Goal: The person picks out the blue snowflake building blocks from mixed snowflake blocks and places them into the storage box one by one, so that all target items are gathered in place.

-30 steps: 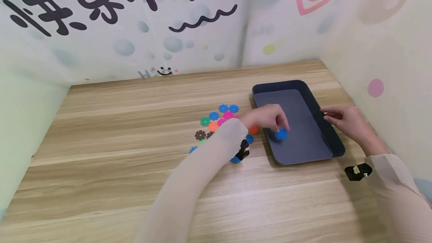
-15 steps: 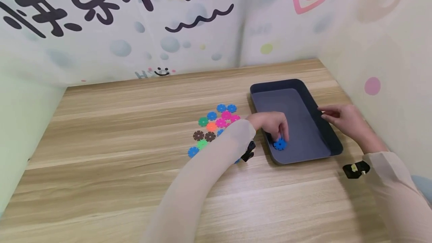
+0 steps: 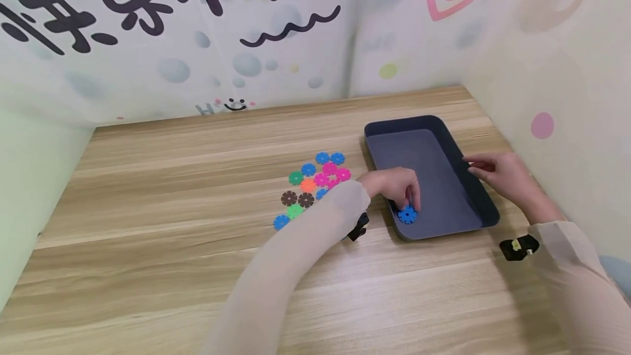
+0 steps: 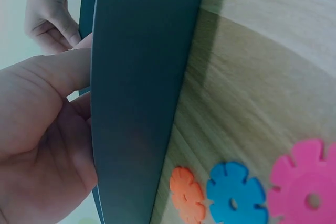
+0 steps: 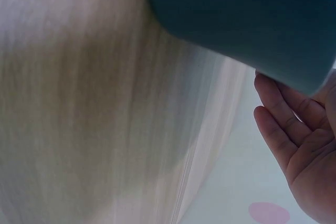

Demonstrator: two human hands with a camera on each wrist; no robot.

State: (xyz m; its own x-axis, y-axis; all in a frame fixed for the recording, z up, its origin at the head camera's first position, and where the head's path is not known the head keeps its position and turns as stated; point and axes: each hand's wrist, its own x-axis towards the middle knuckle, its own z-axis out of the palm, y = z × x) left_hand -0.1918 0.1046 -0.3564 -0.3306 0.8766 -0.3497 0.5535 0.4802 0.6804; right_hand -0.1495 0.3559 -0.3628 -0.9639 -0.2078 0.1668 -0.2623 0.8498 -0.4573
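My left hand (image 3: 396,184) reaches down inside the dark grey tray (image 3: 443,207), its fingertips pinching a blue notched building disc (image 3: 407,215) low over the tray floor, near the left wall. In the left wrist view, that wall hides the fingertips and the disc. At the opposite side, my right hand (image 3: 504,175) holds the tray's right rim between thumb and forefinger. The right wrist view shows its other fingers (image 5: 275,135) loosely extended outside the tray wall, with the thumb hidden.
Left of the tray, several loose discs lie on the wooden table (image 3: 172,207): pink (image 3: 329,168), dark brown (image 3: 288,198), green (image 3: 296,178), orange (image 3: 308,185) and blue (image 3: 281,222). My left sleeve (image 3: 296,251) covers some. A wall (image 3: 581,97) stands close on the right.
My left hand has lowered the blue disc toward the tray's near left corner, and it now lies flatter. The right hand stays at the rim. The view has shifted slightly.
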